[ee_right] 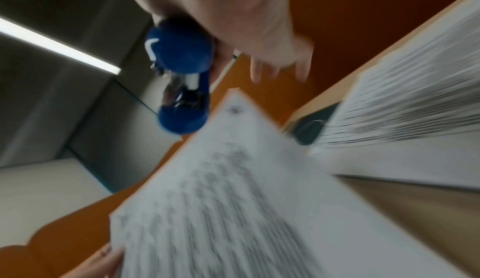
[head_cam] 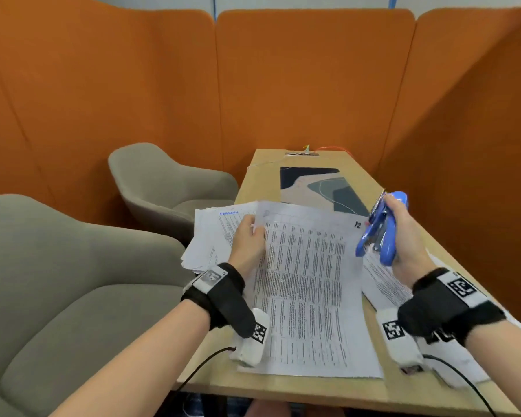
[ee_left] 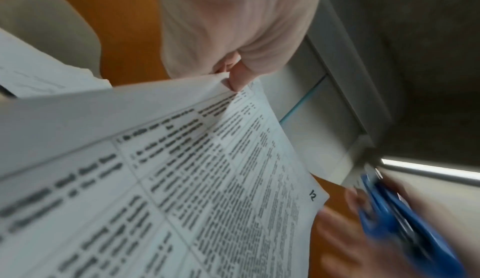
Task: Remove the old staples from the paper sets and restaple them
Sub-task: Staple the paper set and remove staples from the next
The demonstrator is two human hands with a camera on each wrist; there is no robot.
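A printed paper set (head_cam: 307,284) marked "12" at its top right corner lies on the wooden table (head_cam: 283,389), its far left part lifted. My left hand (head_cam: 248,239) pinches its top left corner (ee_left: 223,81) between thumb and fingers. My right hand (head_cam: 403,233) grips a blue stapler (head_cam: 379,230) above the table, just right of the "12" corner, nose pointing down and left. The same stapler (ee_right: 182,81) shows blurred in the right wrist view, apart from the paper (ee_right: 233,200).
More printed sheets (head_cam: 211,236) lie left of the held set, and another sheet (head_cam: 385,284) lies under my right hand. A dark patterned mat (head_cam: 316,188) sits farther back. Two grey chairs (head_cam: 73,281) stand left. Orange panels (head_cam: 283,85) surround the table.
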